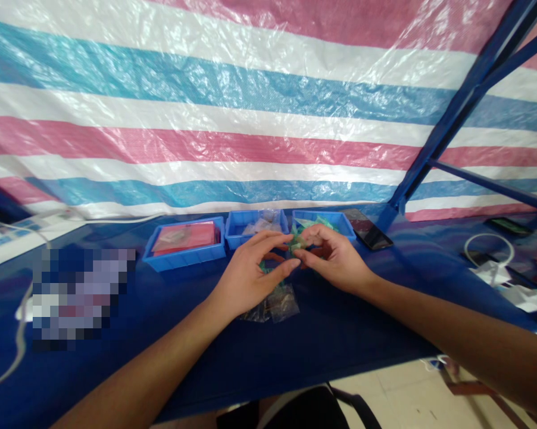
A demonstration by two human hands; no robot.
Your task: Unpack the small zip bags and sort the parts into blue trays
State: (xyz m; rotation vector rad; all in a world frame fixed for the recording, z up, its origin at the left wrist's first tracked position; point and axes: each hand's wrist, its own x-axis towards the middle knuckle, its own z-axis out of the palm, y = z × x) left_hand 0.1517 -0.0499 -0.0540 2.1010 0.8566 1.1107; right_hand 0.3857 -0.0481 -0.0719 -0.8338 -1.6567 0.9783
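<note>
Between my hands, in front of the right-hand blue bin [347,225], is a small green, partly clear packet [297,242]. My right hand [335,256] pinches it between thumb and fingers. My left hand [257,268] reaches it from the other side, index fingertip at its edge and thumb below, close to my right thumb. What the packet contains is too small to make out. Several clear plastic bags [283,302] lie on the table below my left hand, partly hidden by it. More green packets [322,223] fill the right-hand bin behind my fingers.
A middle blue bin [236,229] holds clear bags, and a left blue bin [179,259] holds red packets [192,235]. A dark phone [369,229] lies right of the bins. White cables [487,238] and another device [509,225] lie farther right. Behind hangs a striped plastic sheet [233,143].
</note>
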